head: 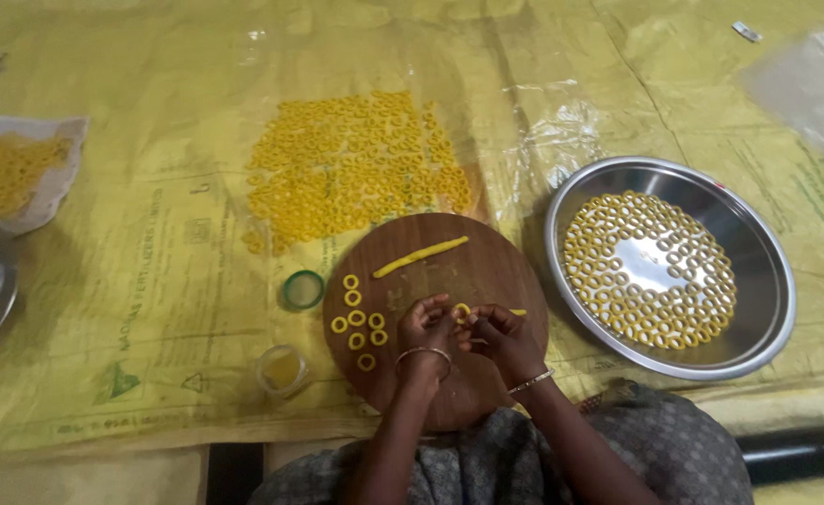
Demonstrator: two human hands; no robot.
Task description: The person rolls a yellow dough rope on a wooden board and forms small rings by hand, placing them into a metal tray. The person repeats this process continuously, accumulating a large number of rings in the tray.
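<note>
My left hand (425, 329) and my right hand (502, 337) meet over a round wooden board (487, 271), pinching a small yellow dough piece (463, 310) between the fingertips of both. A rolled yellow dough strip (420, 256) lies on the far part of the board. Several small dough rings (357, 318) sit on the board's left side, just left of my left hand. A short bit of dough (519, 312) pokes out beside my right hand.
A steel plate (764, 281) on the right holds many dough rings. A large patch of rings (356, 166) lies on the yellow plastic sheet beyond the board. A green lid (303, 289) and small jar (283, 370) sit left of the board. More rings on paper (0, 173) far left.
</note>
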